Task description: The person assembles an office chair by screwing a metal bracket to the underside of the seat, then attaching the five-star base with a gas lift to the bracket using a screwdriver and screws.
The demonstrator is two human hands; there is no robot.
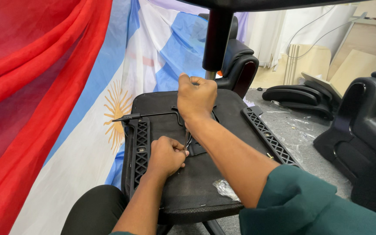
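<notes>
Two bare forearms are seen, both uncovered from elbow to wrist. The right arm is clothed above the elbow in a loose dark green fabric sleeve (310, 204), which is pushed up and gathered in soft folds with a rounded cuff edge; no pattern, button or marking can be seen on it. A thin sliver of the same green cloth is seen at the bottom edge of the frame, left of the dark green sleeve, where the left arm enters. The left hand (165, 156) and the right hand (196, 96) are left ungloved; no ring, watch or band is seen. Further left of the sleeve, a knee is covered in plain black cloth trousers (93, 209).
</notes>
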